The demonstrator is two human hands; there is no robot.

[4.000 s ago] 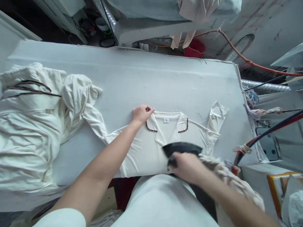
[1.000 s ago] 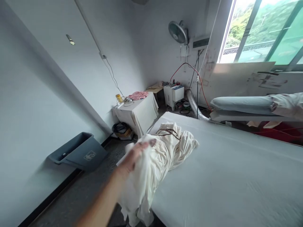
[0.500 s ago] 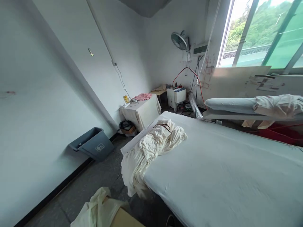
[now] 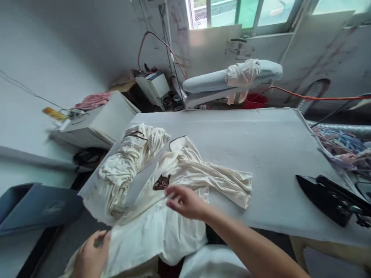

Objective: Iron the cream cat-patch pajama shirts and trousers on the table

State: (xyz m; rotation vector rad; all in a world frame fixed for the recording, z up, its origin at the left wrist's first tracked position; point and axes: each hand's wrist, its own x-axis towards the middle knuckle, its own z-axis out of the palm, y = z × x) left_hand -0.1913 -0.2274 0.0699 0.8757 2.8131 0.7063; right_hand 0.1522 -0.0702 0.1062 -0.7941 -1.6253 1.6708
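A cream long-sleeved shirt (image 4: pixel 185 173) with a dark cat-face patch (image 4: pixel 161 182) lies spread over the near edge of the padded white table (image 4: pixel 261 146). Its lower part hangs toward me. My left hand (image 4: pixel 92 253) is at the shirt's lower left edge, fingers curled and seemingly gripping the fabric. Just below the patch, my right hand (image 4: pixel 185 200) is over the shirt, blurred, its fingers loosely bent and apart with nothing visible in them. A heap of crumpled cream garments (image 4: pixel 124 166) lies left of the shirt.
A black iron (image 4: pixel 330 199) rests at the table's right end, beside a pile of coloured strips (image 4: pixel 344 143). A padded sleeve arm (image 4: pixel 205 80) draped with cloth stands behind the table. A grey bin (image 4: pixel 37 206) is at left, and an orange hose (image 4: pixel 324 98) crosses the right side.
The view has turned right and down. Both my hands have come into view, and the cream shirt with the cat patch now lies on the table beside the heap.
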